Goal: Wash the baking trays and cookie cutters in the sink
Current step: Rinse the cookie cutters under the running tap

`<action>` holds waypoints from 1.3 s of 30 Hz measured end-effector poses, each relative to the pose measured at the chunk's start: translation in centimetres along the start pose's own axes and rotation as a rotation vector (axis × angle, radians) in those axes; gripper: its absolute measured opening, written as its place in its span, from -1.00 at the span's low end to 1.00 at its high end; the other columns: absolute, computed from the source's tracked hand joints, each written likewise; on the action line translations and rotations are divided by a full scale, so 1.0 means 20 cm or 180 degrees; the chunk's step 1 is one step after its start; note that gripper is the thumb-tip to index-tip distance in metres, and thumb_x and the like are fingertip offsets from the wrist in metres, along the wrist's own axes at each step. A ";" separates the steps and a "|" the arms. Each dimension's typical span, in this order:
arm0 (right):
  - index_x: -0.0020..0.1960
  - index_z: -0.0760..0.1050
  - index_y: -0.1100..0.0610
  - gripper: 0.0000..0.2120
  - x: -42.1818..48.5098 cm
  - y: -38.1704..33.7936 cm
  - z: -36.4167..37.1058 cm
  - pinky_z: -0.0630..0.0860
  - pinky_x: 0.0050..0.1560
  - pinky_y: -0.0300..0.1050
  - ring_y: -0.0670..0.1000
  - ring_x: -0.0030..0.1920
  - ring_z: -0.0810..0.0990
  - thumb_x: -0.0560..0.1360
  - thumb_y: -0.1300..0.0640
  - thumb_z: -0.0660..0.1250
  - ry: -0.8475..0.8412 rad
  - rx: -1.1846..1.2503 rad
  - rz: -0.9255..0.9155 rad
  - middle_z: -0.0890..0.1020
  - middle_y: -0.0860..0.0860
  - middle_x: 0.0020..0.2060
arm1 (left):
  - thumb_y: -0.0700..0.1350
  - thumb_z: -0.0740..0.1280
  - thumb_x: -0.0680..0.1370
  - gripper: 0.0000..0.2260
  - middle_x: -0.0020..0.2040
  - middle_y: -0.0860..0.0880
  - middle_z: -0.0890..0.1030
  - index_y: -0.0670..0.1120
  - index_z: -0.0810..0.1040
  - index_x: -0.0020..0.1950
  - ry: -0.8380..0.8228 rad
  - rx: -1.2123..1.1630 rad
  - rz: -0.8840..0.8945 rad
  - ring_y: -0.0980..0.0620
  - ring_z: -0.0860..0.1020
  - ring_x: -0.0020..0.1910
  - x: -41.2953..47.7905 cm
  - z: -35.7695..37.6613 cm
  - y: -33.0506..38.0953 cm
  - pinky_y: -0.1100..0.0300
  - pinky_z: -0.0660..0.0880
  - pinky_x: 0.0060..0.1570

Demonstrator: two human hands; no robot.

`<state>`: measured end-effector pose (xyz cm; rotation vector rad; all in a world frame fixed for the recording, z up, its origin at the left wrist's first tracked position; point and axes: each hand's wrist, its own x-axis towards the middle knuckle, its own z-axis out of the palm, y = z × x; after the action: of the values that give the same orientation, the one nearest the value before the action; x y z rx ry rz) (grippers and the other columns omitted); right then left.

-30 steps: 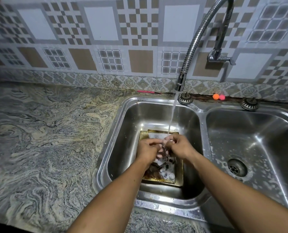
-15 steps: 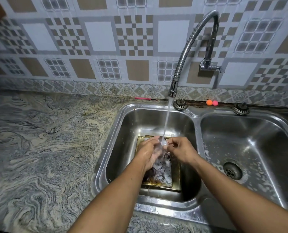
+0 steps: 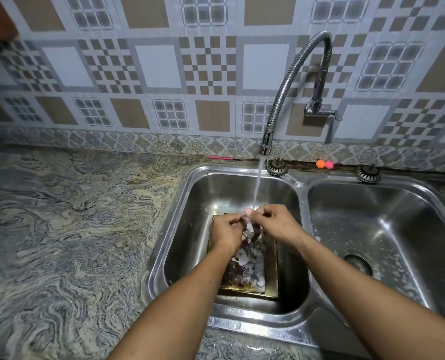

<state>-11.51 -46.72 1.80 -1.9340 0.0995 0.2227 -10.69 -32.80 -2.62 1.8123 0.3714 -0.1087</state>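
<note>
left hand (image 3: 225, 233) and right hand (image 3: 276, 224) pinching cookie cutter (image 3: 248, 225) under stream (image 3: 256, 193), over baking tray (image 3: 272, 271), clear of left basin (image 3: 190, 229) walls

Dim, cool-toned; light from above/front. Specular glare on sink (image 3: 242, 326) front rim & faucet (image 3: 281, 92). Corners vignetted dark. Fisheye bowing at edges. Tiles (image 3: 164, 63) soft, slightly smeared.
</note>
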 end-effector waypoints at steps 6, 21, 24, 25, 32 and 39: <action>0.09 0.56 0.19 -0.86 0.01 0.00 -0.06 0.46 -0.38 -0.12 0.08 -0.36 0.53 0.54 0.29 0.38 0.0011 0.0293 0.0058 0.54 0.07 -0.40 | -0.31 0.51 0.47 -0.81 -0.09 -0.01 0.74 -0.03 0.70 -0.03 -0.0113 -0.0310 0.0028 0.09 0.69 -0.20 -0.01 0.04 0.04 0.14 0.66 -0.06; 0.04 0.56 0.11 -0.92 0.02 0.08 0.04 0.53 -0.19 -0.16 -0.03 -0.23 0.65 0.55 0.19 0.35 0.0160 0.0376 0.0305 0.70 0.05 -0.17 | -0.38 0.38 0.54 -0.79 -0.22 -0.11 0.72 -0.19 0.66 0.12 -0.0800 -0.1129 -0.0867 -0.02 0.64 -0.29 -0.02 -0.02 0.06 0.08 0.69 -0.22; -0.01 0.57 0.13 -0.95 0.03 0.07 0.06 0.51 -0.22 -0.16 -0.06 -0.26 0.61 0.53 0.17 0.37 0.0219 0.0011 0.0133 0.67 -0.01 -0.23 | -0.45 0.42 0.46 -0.73 -0.29 -0.03 0.70 -0.19 0.68 0.08 -0.0405 -0.0800 -0.0416 0.05 0.61 -0.38 -0.02 -0.02 0.06 0.23 0.57 -0.37; -0.03 0.58 0.15 -0.95 0.03 0.06 0.06 0.49 -0.23 -0.18 -0.07 -0.27 0.58 0.52 0.18 0.38 0.0246 -0.0157 0.0088 0.66 -0.03 -0.24 | -0.44 0.44 0.44 -0.73 -0.27 0.01 0.69 -0.19 0.70 0.07 -0.0273 -0.0618 -0.0274 0.10 0.61 -0.38 -0.02 -0.02 0.06 0.29 0.57 -0.36; -0.15 0.56 0.19 -0.96 0.08 0.00 0.05 0.66 -0.11 0.16 0.12 -0.26 0.68 0.44 0.30 0.35 -0.0044 -0.0376 0.0171 0.69 0.17 -0.26 | -0.40 0.51 0.41 -0.77 -0.20 -0.05 0.71 -0.16 0.69 0.00 -0.0155 -0.0421 -0.0127 0.07 0.64 -0.31 -0.01 -0.07 0.03 0.31 0.55 -0.34; -0.12 0.60 0.19 -0.91 0.09 -0.02 0.09 0.64 -0.10 0.14 0.19 -0.24 0.70 0.51 0.17 0.40 -0.0052 -0.0129 0.0203 0.70 0.16 -0.29 | -0.40 0.39 0.52 -0.76 -0.31 -0.05 0.65 -0.15 0.68 -0.30 -0.0038 -0.0113 -0.0140 0.04 0.56 -0.37 0.01 -0.04 -0.01 0.31 0.49 -0.47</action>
<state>-9.92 -44.85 1.18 -1.9708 0.1470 0.2849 -10.68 -32.04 -2.58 1.7683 0.4024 -0.1426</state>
